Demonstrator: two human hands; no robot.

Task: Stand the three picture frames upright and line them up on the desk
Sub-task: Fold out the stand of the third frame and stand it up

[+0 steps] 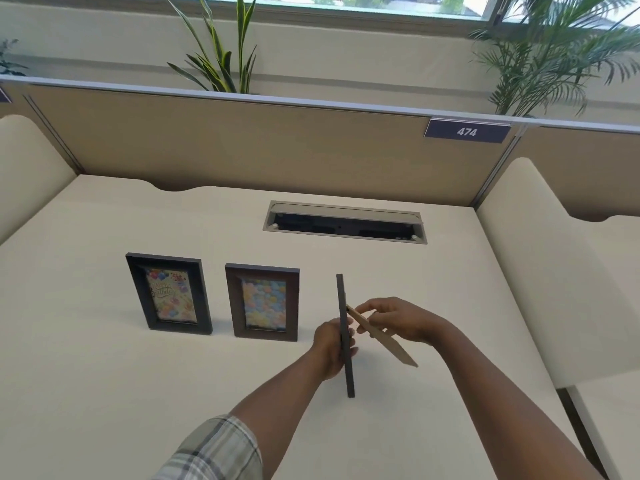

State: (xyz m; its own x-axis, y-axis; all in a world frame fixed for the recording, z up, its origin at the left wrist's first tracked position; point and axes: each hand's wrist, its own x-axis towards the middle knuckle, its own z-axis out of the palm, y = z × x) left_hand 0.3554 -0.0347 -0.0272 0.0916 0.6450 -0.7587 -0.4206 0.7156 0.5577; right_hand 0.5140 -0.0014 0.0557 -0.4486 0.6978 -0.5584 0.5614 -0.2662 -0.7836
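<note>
**Desk check: third frame being readied**

Cream desk [104, 358] is carrying two frames upright, side by side. Left hand [330, 348] is gripping the third frame [346, 341] edge-on while right hand [398, 322] is pinching its stand [384, 337] outward, seemingly for support.

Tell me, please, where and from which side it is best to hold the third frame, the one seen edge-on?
Probably grip the third frame across its thin edge at mid-height, from the picture side, as the left hand does. The stand flap juts out from the back, where the right hand works, so that side is obstructed.
</note>
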